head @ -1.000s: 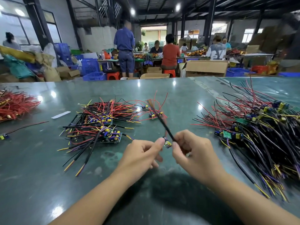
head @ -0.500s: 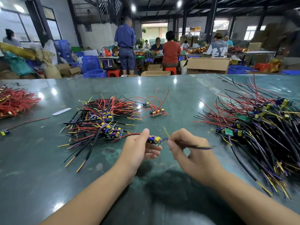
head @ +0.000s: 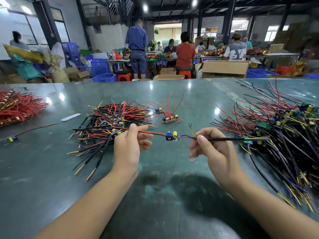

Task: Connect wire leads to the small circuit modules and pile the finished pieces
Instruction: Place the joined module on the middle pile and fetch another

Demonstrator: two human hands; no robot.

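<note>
Your fingers (head: 133, 130) on the left hand (head: 128, 149) are curled round the red and black leads, thumb on top, and the right hand (head: 209, 149) pinches the black-sleeved cable (head: 229, 139) between thumb and forefinger. Between them the small circuit module (head: 172, 135) hangs clear of the table, with blue and yellow wires running from it into your right grip and a yellow ring-tipped lead (head: 190, 129) curling up just beside your right thumb.

A second ago your hands were close together with the module tucked at your fingertips; half a second ago they began to part. Now they are well apart and the piece is drawn out in a straight line. I judge that the connection is made and you are pulling it taut to check it, so this piece looks ready to set down.

Just beyond your left hand lies the pile of finished pieces (head: 110, 125), which looks like the place for it. To your right the larger heap of wired modules (head: 279, 135) spreads toward the table (head: 189, 100) edge. Farther left a red wire bundle (head: 19, 106) sits apart, and a lone module with red leads (head: 170, 118) lies behind the pile.
</note>
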